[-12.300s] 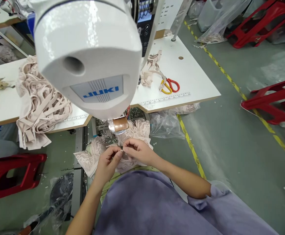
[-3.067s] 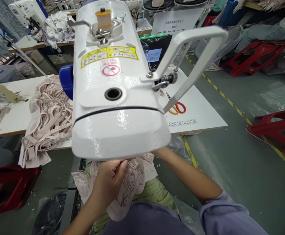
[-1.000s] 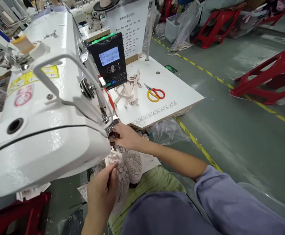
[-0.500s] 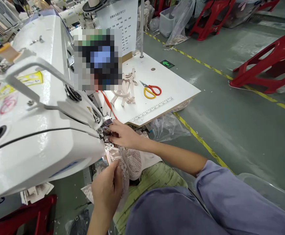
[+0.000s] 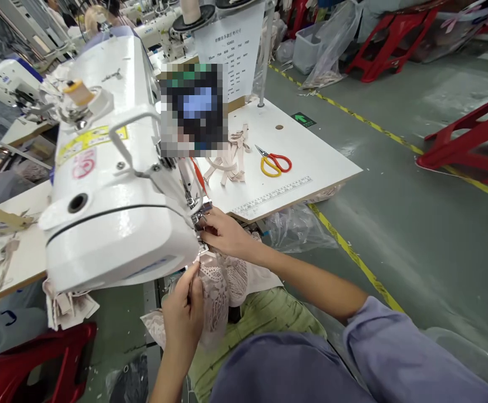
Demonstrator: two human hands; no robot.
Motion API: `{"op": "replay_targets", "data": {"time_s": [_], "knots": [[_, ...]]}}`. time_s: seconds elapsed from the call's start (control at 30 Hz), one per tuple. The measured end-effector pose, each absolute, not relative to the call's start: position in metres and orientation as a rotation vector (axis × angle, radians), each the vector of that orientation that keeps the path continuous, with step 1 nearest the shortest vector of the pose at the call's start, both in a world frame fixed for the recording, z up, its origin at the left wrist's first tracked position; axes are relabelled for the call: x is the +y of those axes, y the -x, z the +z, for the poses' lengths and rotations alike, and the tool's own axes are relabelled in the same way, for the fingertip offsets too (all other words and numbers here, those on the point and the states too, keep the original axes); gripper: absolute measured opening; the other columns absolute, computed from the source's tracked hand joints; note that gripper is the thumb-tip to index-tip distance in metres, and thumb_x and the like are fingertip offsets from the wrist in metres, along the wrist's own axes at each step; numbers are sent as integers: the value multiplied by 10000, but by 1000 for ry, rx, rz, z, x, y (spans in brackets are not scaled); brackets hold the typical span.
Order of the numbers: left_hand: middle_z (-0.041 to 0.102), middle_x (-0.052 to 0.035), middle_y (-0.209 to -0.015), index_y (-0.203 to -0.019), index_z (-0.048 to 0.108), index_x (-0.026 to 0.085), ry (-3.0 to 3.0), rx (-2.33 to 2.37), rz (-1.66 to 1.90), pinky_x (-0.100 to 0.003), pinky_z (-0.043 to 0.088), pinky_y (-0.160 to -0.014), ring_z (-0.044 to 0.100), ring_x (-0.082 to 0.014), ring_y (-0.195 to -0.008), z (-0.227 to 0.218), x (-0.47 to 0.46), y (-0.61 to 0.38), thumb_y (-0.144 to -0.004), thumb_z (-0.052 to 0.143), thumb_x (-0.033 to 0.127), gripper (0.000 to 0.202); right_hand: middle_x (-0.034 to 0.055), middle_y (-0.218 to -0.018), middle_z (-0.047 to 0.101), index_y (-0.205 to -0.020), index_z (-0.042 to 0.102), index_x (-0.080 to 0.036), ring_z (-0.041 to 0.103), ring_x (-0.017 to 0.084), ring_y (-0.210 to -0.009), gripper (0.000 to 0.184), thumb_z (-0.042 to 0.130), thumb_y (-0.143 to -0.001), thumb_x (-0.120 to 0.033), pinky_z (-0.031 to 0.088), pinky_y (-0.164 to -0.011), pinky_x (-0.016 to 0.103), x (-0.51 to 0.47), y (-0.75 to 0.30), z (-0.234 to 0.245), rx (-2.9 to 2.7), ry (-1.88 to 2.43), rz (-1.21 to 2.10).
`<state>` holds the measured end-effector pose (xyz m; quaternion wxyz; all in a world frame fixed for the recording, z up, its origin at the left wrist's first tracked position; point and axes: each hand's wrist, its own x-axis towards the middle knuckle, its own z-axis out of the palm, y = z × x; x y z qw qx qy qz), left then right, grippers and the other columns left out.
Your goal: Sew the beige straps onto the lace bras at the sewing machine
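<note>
Left hand point(image 5: 184, 313) pinches lace point(image 5: 227, 282) below the sewing machine point(image 5: 113, 224); right hand point(image 5: 224, 235) — grip unclear — crowds its needle end point(image 5: 202, 212), could get pricked.

We see a white table point(image 5: 311, 151) with a sewing machine point(image 5: 113, 168) standing on its left part. Right of the machine lies a small heap of beige straps point(image 5: 231, 159), and just beside them are scissors point(image 5: 274, 162) with one red and one yellow handle. A ruler point(image 5: 277, 195) runs along the near edge, and a small hole point(image 5: 279, 127) sits farther back.
</note>
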<state>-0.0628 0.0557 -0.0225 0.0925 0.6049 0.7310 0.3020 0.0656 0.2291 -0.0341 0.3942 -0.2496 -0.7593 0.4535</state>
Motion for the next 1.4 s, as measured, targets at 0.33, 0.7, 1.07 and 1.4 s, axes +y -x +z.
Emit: {"op": "replay_targets", "data": {"time_s": [0.33, 0.7, 1.07, 1.4], "knots": [[733, -68, -912, -1225, 656, 225, -1920, 2068, 931, -274, 497, -683, 663, -177, -769, -22, 49, 65, -961, 494, 209, 310, 33, -1001, 531, -788, 553, -189, 515, 136, -786, 101, 574, -887, -198, 414, -696, 273, 216, -78, -26, -1921, 700, 1229], [610, -180, -1313, -1348, 570, 106, -2357, 2450, 663, -450, 385, -975, 560, -326, -1111, -22, 52, 6, -874, 653, 235, 498, 41, -1019, 569, -854, 553, -218, 552, 177, -840, 25, 551, -862, -242, 479, -751, 309, 223, -67, -34, -1981, 739, 1088], [598, -196, -1296, -1366, 555, 145, -2367, 2417, 656, -457, 391, -980, 544, -336, -1149, -24, 58, 21, -878, 629, 240, 502, 45, -920, 573, -847, 563, -220, 568, 225, -840, 76, 581, -781, -188, 478, -712, 351, 233, -59, -22, -2067, 833, 1054], [637, -176, -1216, -1389, 543, 176, -2335, 2371, 702, -441, 352, -992, 544, -328, -1148, -25, 60, 24, -884, 630, 231, 515, 30, -822, 557, -703, 473, -216, 550, 215, -834, 127, 535, -757, -119, 462, -702, 329, 237, -58, -18, -2070, 795, 1101]]}}
